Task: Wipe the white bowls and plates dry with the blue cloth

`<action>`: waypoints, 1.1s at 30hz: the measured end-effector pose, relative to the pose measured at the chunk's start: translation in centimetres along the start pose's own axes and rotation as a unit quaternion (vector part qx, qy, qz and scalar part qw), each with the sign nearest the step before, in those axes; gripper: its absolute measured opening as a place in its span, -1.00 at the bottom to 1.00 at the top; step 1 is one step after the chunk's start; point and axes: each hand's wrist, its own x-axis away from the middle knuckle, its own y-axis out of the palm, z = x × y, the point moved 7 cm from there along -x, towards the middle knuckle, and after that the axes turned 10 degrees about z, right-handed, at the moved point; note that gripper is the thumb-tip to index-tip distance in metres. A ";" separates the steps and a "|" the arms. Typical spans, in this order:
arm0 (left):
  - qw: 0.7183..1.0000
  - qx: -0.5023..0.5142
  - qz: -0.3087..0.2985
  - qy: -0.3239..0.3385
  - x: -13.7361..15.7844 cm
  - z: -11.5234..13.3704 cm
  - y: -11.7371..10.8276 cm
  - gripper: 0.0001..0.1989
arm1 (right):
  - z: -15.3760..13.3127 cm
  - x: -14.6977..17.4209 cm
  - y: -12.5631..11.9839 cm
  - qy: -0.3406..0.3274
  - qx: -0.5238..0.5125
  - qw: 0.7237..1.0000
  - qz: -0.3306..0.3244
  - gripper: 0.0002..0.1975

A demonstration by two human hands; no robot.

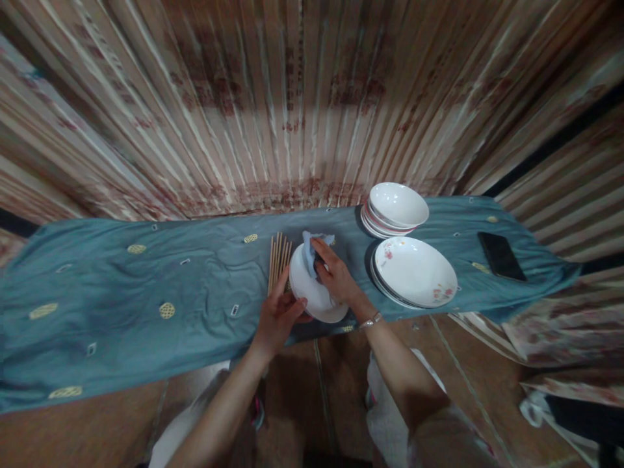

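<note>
Over the front of the table I have a white bowl (319, 300), tilted a little. My left hand (280, 313) grips its near left rim, with the thumb on the bowl and the other fingers partly hidden below. A light blue cloth (309, 252) is bunched under the fingers of my right hand (335, 273), which presses it against the bowl's surface. Just left of the bowl lie several wooden chopsticks (277, 255), side by side and partly covered by my left hand.
A stack of white bowls (398, 204) stands at the back right. Nearer is a stack of flower-patterned plates (414, 270). A black phone-like slab (501, 255) lies farther right. A blue-green cloth (195, 279) covers the table, and pleated curtains (292, 130) hang behind it.
</note>
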 end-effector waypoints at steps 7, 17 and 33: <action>1.000 0.009 -0.002 0.001 0.0 0.0 0.1 0.07 | -2.9 -0.2 0.8 -0.019 -0.062 0.997 -0.028 -0.46; 1.000 0.009 0.012 -0.004 -0.1 0.0 0.0 0.09 | -6.4 1.3 0.6 -0.033 -0.109 0.991 -0.070 -0.54; 0.999 0.026 0.023 0.004 -0.3 0.5 -0.7 -0.23 | -7.2 4.4 -0.1 0.040 -0.230 0.966 -0.115 -0.63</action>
